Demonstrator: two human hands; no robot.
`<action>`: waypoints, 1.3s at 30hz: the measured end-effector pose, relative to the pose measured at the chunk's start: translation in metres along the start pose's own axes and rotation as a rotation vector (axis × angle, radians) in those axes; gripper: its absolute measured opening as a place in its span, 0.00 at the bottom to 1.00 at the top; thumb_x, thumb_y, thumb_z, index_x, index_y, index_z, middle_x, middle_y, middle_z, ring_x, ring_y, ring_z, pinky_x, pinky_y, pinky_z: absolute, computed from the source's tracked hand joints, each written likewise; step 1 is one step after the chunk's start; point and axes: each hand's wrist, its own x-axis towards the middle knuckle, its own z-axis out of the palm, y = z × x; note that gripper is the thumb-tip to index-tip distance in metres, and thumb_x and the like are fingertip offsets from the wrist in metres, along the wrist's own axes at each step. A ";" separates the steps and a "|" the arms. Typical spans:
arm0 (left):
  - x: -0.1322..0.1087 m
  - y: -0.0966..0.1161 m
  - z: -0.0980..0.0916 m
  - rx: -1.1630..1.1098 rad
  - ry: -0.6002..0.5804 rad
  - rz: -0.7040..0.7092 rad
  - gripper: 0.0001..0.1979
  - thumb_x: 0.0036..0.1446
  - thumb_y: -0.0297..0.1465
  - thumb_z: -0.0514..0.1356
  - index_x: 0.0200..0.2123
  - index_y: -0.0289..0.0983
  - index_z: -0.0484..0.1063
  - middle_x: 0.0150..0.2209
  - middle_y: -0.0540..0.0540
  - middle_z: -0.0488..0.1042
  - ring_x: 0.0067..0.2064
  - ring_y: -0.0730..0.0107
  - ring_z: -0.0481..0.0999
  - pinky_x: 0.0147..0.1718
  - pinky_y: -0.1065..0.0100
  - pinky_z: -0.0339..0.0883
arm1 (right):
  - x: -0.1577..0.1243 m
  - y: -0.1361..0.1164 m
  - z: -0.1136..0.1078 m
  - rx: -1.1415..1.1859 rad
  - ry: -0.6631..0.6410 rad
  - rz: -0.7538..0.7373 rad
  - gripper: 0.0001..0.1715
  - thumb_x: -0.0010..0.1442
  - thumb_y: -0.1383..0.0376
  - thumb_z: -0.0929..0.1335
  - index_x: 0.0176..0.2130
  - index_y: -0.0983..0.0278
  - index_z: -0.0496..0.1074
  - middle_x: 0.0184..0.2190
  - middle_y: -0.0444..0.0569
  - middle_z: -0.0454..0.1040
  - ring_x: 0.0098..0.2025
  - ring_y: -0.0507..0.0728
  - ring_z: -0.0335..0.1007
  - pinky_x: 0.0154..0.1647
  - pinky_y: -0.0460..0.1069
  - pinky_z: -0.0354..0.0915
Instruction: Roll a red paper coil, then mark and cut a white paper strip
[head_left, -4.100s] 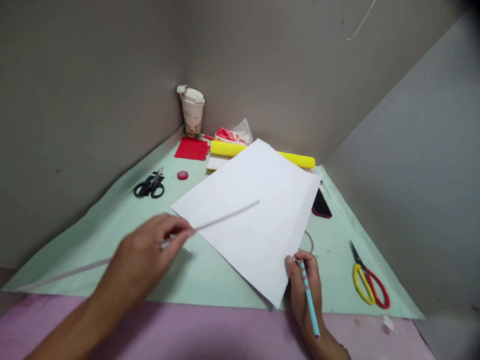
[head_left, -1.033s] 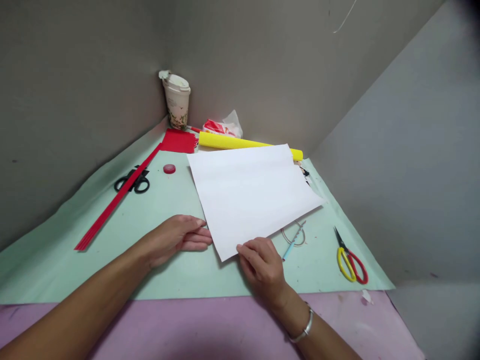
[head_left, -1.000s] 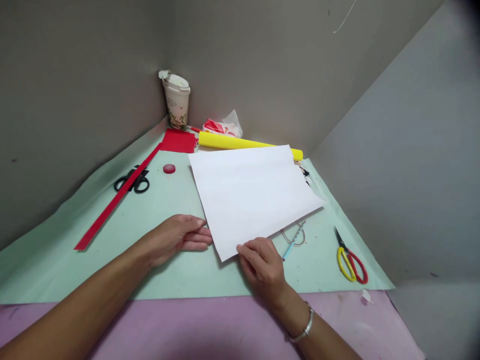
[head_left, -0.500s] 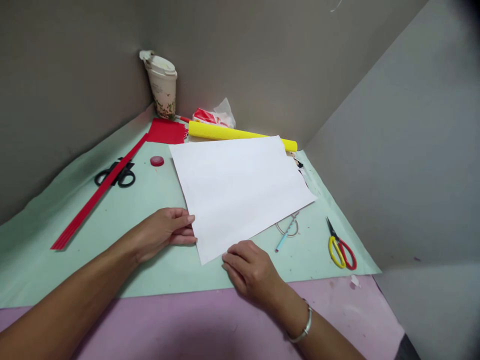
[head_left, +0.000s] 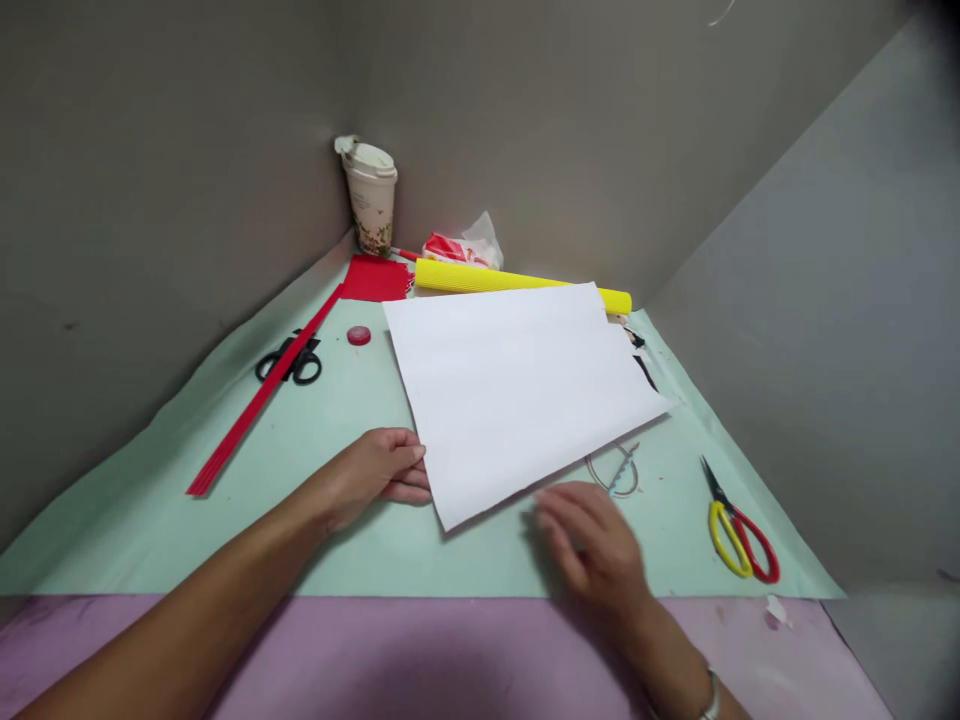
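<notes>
Head view: the white paper (head_left: 525, 390) lies in the middle of the green cloth (head_left: 450, 575), its left edge touched by the left hand (head_left: 386, 468), though whether the fingers pinch it I cannot tell. The right hand (head_left: 592, 545), blurred, hangs unclenched just off the near edge, partly hiding a blue stick (head_left: 624, 466); the paper covers part of a ring (head_left: 591, 470), red strips (head_left: 262, 395) partly cover black scissors (head_left: 300, 358), and the bracelet (head_left: 712, 695) is cut off.

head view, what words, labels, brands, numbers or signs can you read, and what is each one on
No text can be read.
Cup: a few lines of small print on its side, too small to read.
Red and white packet: any print on it is too blurred to read.
White paper: no writing seen on the side facing up.
</notes>
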 end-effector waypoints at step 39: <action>-0.051 -0.042 0.046 -0.104 0.240 -0.011 0.13 0.53 0.41 0.67 0.35 0.39 0.70 0.35 0.44 0.82 0.30 0.64 0.80 0.32 0.62 0.77 | -0.108 0.120 -0.168 -0.535 -0.340 1.207 0.40 0.58 0.49 0.63 0.62 0.66 0.69 0.36 0.56 0.80 0.31 0.64 0.75 0.33 0.56 0.66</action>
